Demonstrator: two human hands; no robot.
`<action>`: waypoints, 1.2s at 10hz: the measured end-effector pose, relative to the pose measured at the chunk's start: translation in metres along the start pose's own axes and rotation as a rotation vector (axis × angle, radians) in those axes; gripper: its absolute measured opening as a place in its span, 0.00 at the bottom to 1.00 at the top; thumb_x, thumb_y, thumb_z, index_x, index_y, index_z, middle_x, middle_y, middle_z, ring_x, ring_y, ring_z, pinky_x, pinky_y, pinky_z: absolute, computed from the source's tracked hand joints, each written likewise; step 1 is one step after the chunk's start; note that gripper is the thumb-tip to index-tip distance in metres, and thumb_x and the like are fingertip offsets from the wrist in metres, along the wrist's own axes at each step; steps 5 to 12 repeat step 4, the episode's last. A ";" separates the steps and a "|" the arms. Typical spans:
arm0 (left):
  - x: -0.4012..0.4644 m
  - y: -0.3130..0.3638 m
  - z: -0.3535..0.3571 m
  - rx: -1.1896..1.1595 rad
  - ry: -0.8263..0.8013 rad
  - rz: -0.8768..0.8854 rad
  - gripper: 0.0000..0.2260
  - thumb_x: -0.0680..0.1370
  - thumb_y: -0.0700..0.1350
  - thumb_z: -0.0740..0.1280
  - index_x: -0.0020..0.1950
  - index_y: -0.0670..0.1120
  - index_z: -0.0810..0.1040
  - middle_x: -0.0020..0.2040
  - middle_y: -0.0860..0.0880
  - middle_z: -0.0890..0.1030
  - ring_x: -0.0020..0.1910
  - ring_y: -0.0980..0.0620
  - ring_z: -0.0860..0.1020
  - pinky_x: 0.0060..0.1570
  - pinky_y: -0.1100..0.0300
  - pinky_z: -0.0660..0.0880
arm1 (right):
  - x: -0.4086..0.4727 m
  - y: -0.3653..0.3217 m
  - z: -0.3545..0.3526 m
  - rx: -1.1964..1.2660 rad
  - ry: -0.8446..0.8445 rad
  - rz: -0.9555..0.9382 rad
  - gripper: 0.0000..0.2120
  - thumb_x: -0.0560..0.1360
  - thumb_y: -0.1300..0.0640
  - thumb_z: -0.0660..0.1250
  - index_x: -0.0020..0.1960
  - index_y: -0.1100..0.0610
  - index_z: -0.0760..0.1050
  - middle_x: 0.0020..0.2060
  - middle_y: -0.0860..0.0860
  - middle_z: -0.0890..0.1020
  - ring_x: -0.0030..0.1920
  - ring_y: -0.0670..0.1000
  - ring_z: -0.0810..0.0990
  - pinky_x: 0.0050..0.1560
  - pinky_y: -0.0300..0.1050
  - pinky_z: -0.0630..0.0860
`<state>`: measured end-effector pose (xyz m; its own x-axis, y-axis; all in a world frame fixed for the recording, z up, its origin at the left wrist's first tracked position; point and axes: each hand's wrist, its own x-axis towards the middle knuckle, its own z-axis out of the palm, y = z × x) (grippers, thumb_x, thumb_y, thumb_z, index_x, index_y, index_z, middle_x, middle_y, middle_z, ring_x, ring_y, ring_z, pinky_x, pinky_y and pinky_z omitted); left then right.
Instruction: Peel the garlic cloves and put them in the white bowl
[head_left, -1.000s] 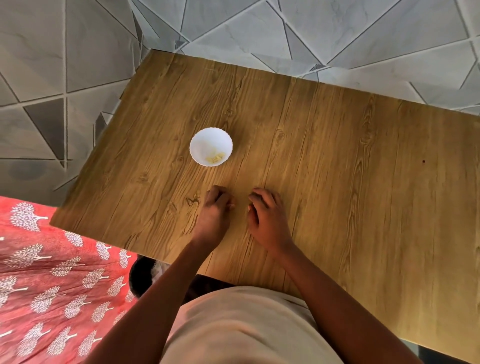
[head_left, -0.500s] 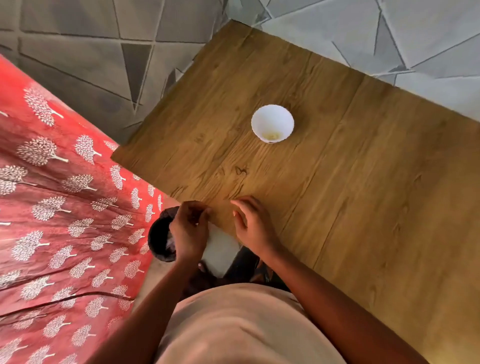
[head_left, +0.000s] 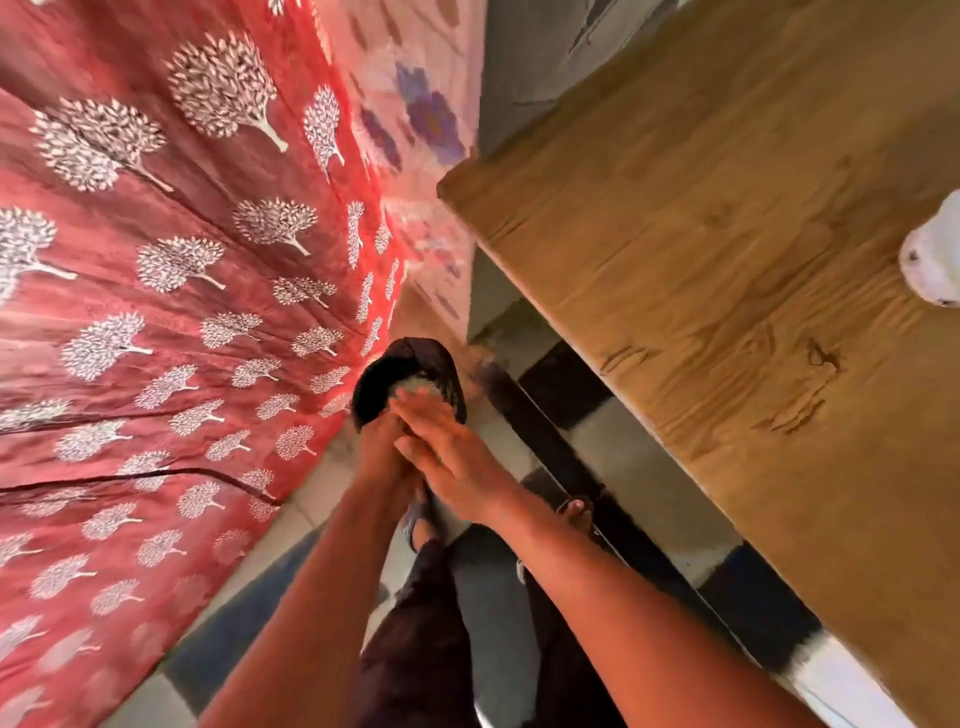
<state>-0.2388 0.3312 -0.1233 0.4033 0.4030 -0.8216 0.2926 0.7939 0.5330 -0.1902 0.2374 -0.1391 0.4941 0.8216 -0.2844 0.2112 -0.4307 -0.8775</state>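
Both your arms reach down and forward, off the near edge of the worktop (head_left: 727, 218), and your hands meet over a black bin (head_left: 410, 376) standing on the tiled floor (head_left: 613, 452). Your left hand (head_left: 382, 457) lies below, wrist turned inward. Your right hand (head_left: 452, 457) lies across it with its fingers (head_left: 415, 410) stretched out flat toward the bin's mouth, touching the left hand. The right hand's fingers are straight and hold nothing that shows. The left hand's fingers are covered by the right hand and smeared by motion blur, so you cannot tell whether they are curled or loose.

The white bowl (head_left: 932, 260) sits on the worktop at the far right edge of the view, cut off by the frame and blurred; its inside does not show. No garlic clove is clear enough to pick out.

Half a second ago your hands were at the worktop's near edge, apart from each other, with the bowl near the middle of the view and something pale in its bottom. Since then your head has swung left and down, so the red cloth with white trees (head_left: 156, 312) fills the left half, and your hands have dropped off the worktop and come together above the bin.
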 end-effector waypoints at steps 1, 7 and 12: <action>0.074 0.000 -0.044 -0.248 -0.046 -0.187 0.13 0.85 0.40 0.56 0.57 0.40 0.80 0.49 0.43 0.84 0.47 0.49 0.84 0.55 0.57 0.77 | 0.071 0.059 0.054 -0.089 -0.067 0.147 0.37 0.78 0.37 0.45 0.82 0.53 0.54 0.81 0.56 0.59 0.81 0.53 0.52 0.81 0.57 0.50; 0.149 0.012 -0.091 -0.361 -0.106 -0.162 0.14 0.86 0.48 0.57 0.63 0.44 0.78 0.57 0.45 0.82 0.57 0.48 0.80 0.66 0.54 0.72 | 0.144 0.095 0.117 -0.047 -0.118 0.232 0.35 0.79 0.32 0.43 0.82 0.46 0.54 0.81 0.54 0.60 0.81 0.56 0.54 0.80 0.58 0.48; 0.149 0.012 -0.091 -0.361 -0.106 -0.162 0.14 0.86 0.48 0.57 0.63 0.44 0.78 0.57 0.45 0.82 0.57 0.48 0.80 0.66 0.54 0.72 | 0.144 0.095 0.117 -0.047 -0.118 0.232 0.35 0.79 0.32 0.43 0.82 0.46 0.54 0.81 0.54 0.60 0.81 0.56 0.54 0.80 0.58 0.48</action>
